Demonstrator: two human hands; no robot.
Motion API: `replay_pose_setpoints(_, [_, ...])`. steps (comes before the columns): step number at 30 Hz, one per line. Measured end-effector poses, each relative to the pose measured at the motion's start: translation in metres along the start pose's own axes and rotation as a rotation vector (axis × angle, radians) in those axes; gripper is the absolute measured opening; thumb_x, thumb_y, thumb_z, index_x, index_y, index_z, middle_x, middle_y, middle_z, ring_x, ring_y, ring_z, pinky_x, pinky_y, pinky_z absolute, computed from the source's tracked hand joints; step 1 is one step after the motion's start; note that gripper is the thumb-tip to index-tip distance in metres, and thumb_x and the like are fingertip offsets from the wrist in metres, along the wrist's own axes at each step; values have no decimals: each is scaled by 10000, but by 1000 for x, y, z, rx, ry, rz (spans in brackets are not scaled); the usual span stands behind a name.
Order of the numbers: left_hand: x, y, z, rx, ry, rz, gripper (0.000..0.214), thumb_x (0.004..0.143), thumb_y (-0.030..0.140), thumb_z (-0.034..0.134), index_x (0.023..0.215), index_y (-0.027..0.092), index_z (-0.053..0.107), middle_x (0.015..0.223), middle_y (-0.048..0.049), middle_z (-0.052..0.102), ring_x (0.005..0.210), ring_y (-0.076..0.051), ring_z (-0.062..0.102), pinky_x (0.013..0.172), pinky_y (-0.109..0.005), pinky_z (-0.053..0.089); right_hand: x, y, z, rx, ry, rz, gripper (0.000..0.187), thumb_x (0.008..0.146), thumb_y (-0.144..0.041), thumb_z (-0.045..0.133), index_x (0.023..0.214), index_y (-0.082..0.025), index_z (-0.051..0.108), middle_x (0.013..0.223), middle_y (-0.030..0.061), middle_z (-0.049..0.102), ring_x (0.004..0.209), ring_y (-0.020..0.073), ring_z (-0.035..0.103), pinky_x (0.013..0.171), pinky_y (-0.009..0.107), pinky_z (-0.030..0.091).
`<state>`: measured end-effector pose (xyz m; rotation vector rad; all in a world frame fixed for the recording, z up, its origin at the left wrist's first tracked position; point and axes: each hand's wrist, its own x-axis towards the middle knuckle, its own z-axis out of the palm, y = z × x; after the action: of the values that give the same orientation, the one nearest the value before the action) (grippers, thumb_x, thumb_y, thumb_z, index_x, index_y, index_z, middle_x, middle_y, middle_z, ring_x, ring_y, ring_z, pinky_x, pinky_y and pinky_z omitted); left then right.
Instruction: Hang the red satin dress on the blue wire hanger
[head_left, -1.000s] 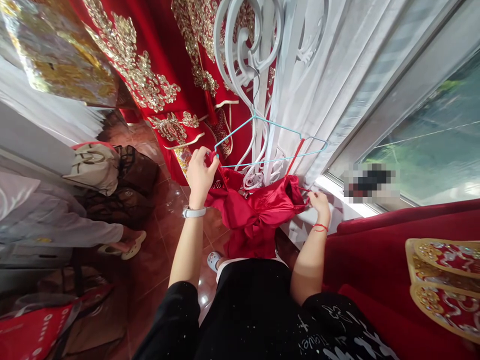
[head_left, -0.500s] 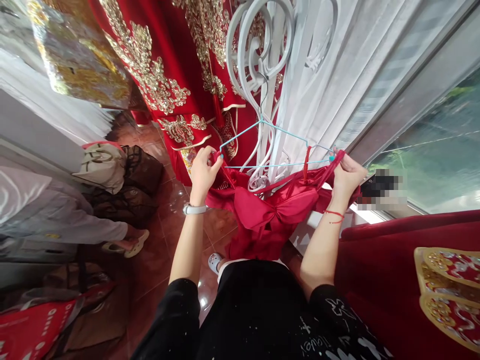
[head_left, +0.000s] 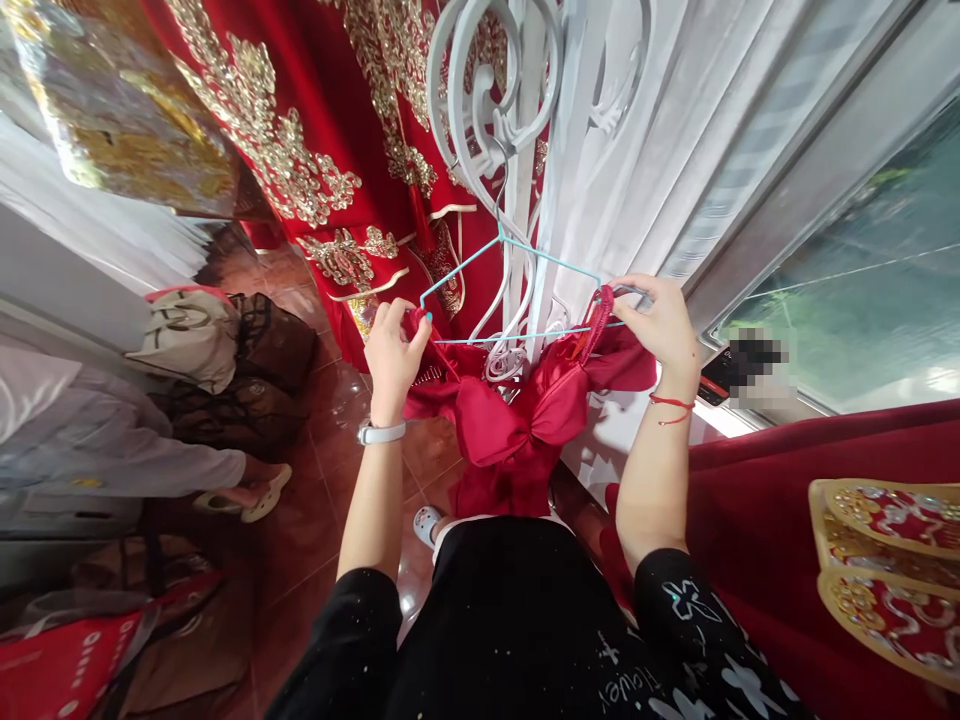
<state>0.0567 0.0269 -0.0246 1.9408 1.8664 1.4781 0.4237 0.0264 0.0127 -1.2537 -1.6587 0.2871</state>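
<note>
A red satin dress (head_left: 491, 425) hangs by its shoulder straps from a light blue wire hanger (head_left: 461, 268). The hanger's hook is caught on a white scrolled metal stand (head_left: 551, 75). At the hanger's left end, my left hand (head_left: 391, 350) is closed, thumb and fingers pinching the dress strap there. My right hand (head_left: 664, 325) is closed at the other end, its fingertips against the right strap (head_left: 602, 305), which loops over the hanger's arm; the hanger's tip is partly hidden by the fingers. The dress's lower part drops in front of my body.
Red garments with gold sequins (head_left: 262, 130) hang behind the stand. A window (head_left: 862, 300) with a phone (head_left: 724, 372) on its sill is at the right, above red embroidered cloth (head_left: 750, 520). Bags (head_left: 270, 345) and another person's leg (head_left: 180, 440) are at the left.
My right hand has moved inward, and the right strap now sits further in along the hanger, bunched up. My left hand keeps its hold. The whole view has shifted slightly.
</note>
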Motion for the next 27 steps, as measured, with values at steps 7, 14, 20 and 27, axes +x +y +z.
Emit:
replay_pose_setpoints(7, [-16,-36,8,-306,156,149,405,974,528,654,1248,231,672,1190,-74,607,749,-117,572,687,-257,519,-25,-30,65,-14,331,-233,399,849,-86,560,1190,-252,684,1236,92,699,1274,278,640,1161,530,508])
replay_pose_setpoints(14, [-62,-104,15,-668,206,-79,688,812,640,768,1369,261,627,1327,-111,678,1174,-254,695,1048,-371,568,-33,-76,189,149,-192,-216,450,977,-191,598,1426,-203,626,1414,118,704,1326,259,639,1263,485,399])
replay_pose_setpoints(20, [-83,-108,16,-691,-94,-213,770,770,695,805,1387,256,668,1419,-124,685,1432,-317,581,1241,-437,436,-30,-91,220,-15,-249,-58,320,1045,-337,638,1345,-264,719,1216,46,796,1178,267,679,1332,613,113])
replay_pose_setpoints(27, [-69,-69,9,-577,79,-174,570,774,632,847,1106,187,719,1086,-89,757,1038,-254,724,1034,-401,571,-36,-85,216,1,-203,-2,151,1032,-333,667,1048,-273,805,1148,18,812,1096,253,670,1274,526,221])
